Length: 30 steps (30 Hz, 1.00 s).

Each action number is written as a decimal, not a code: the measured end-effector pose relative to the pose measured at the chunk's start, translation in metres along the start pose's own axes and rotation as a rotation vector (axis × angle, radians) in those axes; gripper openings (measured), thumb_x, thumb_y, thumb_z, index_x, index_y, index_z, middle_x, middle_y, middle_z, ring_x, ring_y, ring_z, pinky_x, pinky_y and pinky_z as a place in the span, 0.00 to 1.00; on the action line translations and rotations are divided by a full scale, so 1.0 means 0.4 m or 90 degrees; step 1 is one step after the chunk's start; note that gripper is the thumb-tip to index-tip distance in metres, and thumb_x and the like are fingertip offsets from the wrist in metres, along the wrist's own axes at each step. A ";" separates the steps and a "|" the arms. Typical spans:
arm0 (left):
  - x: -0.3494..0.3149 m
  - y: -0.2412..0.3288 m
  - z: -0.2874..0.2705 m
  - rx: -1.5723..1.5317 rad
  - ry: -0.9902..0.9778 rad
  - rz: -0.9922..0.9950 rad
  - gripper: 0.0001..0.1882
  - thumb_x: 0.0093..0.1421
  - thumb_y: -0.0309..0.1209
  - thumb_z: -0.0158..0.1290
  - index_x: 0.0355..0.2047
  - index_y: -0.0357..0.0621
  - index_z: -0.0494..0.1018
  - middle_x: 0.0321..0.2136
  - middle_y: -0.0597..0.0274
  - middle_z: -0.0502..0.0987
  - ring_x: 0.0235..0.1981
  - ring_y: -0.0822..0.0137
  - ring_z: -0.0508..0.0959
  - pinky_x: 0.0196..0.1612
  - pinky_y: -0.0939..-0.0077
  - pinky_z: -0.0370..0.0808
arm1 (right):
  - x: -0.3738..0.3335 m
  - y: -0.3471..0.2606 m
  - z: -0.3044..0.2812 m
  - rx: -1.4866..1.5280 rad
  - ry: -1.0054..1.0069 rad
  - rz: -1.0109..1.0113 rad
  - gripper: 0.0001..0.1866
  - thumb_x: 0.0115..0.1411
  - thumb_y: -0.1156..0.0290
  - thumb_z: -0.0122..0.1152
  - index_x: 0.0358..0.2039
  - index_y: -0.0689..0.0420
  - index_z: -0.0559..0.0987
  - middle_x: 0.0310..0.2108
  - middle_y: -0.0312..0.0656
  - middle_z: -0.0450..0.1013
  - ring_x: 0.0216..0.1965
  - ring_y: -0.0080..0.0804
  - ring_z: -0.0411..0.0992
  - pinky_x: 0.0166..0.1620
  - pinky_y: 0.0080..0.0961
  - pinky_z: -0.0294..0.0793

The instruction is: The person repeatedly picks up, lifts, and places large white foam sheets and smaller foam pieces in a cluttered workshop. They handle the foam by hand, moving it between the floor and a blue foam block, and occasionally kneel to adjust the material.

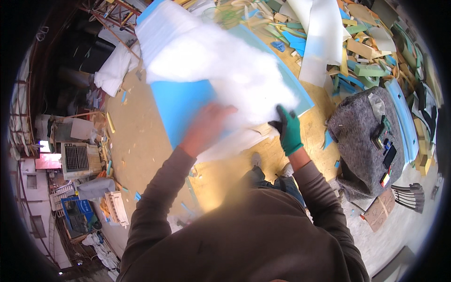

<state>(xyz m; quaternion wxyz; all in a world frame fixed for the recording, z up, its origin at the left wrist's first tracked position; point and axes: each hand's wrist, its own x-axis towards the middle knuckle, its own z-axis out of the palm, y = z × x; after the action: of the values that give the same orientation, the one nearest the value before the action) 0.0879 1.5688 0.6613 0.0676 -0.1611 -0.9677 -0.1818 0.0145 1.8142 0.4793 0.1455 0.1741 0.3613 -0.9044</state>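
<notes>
A thick, fluffy sheet of white batting (206, 58) lies over a blue foam slab (181, 105) in front of me. The slab's pale blue-green edge (300, 96) shows along the right side. My left hand (209, 123), bare and smeared by motion, is over the slab at the batting's near edge; its grip cannot be made out. My right hand (288, 129) wears a green glove with dark fingertips. Its thumb and fingers are spread against the batting's near right corner. A thin white sheet (235, 143) hangs below the slab's near edge, between my hands.
Foam offcuts (361, 61) are heaped at the far right, with a long white sheet (324, 42) draped over them. A grey cloth-covered block (357, 127) at the right holds small items, including a black phone (389, 156). An air cooler (77, 157) stands at the left.
</notes>
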 end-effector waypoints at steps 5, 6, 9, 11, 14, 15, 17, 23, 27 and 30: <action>-0.057 -0.015 0.066 -0.079 -0.052 0.007 0.21 0.55 0.19 0.59 0.50 0.42 0.80 0.50 0.54 0.76 0.52 0.48 0.77 0.56 0.58 0.76 | -0.032 0.065 -0.113 0.026 -0.031 0.166 0.12 0.74 0.63 0.66 0.53 0.52 0.81 0.40 0.39 0.83 0.40 0.38 0.86 0.40 0.34 0.88; -0.061 -0.017 0.065 -0.094 -0.057 -0.008 0.20 0.56 0.19 0.59 0.50 0.42 0.79 0.50 0.55 0.76 0.53 0.49 0.77 0.56 0.59 0.77 | -0.023 0.062 -0.119 0.035 -0.042 0.168 0.13 0.74 0.62 0.66 0.53 0.52 0.81 0.41 0.40 0.83 0.41 0.38 0.86 0.41 0.34 0.88; -0.062 -0.018 0.053 -0.088 -0.023 -0.006 0.18 0.58 0.21 0.61 0.50 0.42 0.80 0.52 0.56 0.76 0.54 0.51 0.78 0.53 0.61 0.79 | 0.007 0.028 -0.129 0.006 -0.106 0.249 0.14 0.74 0.61 0.66 0.54 0.52 0.80 0.44 0.42 0.82 0.44 0.38 0.85 0.42 0.34 0.88; -0.064 -0.017 0.049 -0.124 -0.033 0.008 0.15 0.59 0.22 0.62 0.47 0.41 0.80 0.53 0.56 0.77 0.54 0.51 0.78 0.53 0.60 0.79 | 0.008 -0.012 -0.140 -0.064 -0.113 0.281 0.15 0.74 0.60 0.66 0.55 0.52 0.80 0.47 0.43 0.82 0.46 0.37 0.85 0.44 0.34 0.87; -0.080 -0.011 0.053 -0.111 -0.031 0.019 0.10 0.61 0.23 0.63 0.44 0.41 0.82 0.55 0.56 0.77 0.55 0.51 0.78 0.53 0.61 0.79 | -0.027 -0.097 -0.146 -0.276 -0.017 0.143 0.18 0.73 0.60 0.67 0.58 0.54 0.79 0.52 0.44 0.80 0.49 0.32 0.82 0.47 0.32 0.84; -0.088 -0.008 0.055 -0.104 -0.004 0.054 0.08 0.62 0.24 0.63 0.42 0.41 0.82 0.56 0.56 0.77 0.55 0.51 0.79 0.53 0.61 0.79 | -0.038 -0.120 -0.129 -0.395 0.081 0.049 0.20 0.73 0.61 0.67 0.59 0.56 0.78 0.55 0.44 0.79 0.50 0.30 0.80 0.50 0.30 0.82; -0.102 -0.001 0.057 -0.124 -0.009 0.027 0.06 0.63 0.23 0.62 0.41 0.40 0.83 0.56 0.55 0.78 0.56 0.51 0.78 0.53 0.61 0.79 | -0.060 -0.169 -0.071 -0.463 0.119 -0.302 0.21 0.76 0.67 0.62 0.64 0.64 0.74 0.62 0.42 0.76 0.59 0.30 0.74 0.63 0.27 0.74; -0.120 0.022 0.064 -0.171 0.023 -0.005 0.10 0.65 0.23 0.61 0.47 0.39 0.81 0.54 0.55 0.79 0.54 0.53 0.79 0.54 0.62 0.79 | -0.052 -0.147 0.158 -0.654 -0.254 -0.488 0.21 0.71 0.69 0.68 0.63 0.58 0.79 0.57 0.49 0.81 0.58 0.37 0.80 0.61 0.31 0.76; -0.142 0.008 0.080 -0.287 0.061 -0.155 0.16 0.68 0.23 0.60 0.56 0.41 0.77 0.53 0.59 0.79 0.52 0.62 0.80 0.54 0.66 0.78 | -0.034 -0.038 0.130 -0.686 -0.273 -0.263 0.22 0.74 0.69 0.63 0.66 0.56 0.76 0.55 0.48 0.81 0.51 0.30 0.79 0.56 0.28 0.78; -0.164 -0.020 0.082 -0.675 0.139 -0.370 0.19 0.67 0.23 0.61 0.58 0.44 0.76 0.52 0.63 0.79 0.51 0.68 0.79 0.54 0.70 0.77 | 0.001 -0.002 0.067 -0.498 -0.324 -0.180 0.22 0.80 0.62 0.55 0.68 0.58 0.75 0.55 0.42 0.78 0.55 0.25 0.73 0.62 0.27 0.72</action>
<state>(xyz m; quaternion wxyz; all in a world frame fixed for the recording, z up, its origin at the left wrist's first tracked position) 0.1444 1.5551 0.6159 0.0244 0.1172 -0.7373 -0.6649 0.0083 1.7959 0.4979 0.1599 -0.1712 0.6470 -0.7256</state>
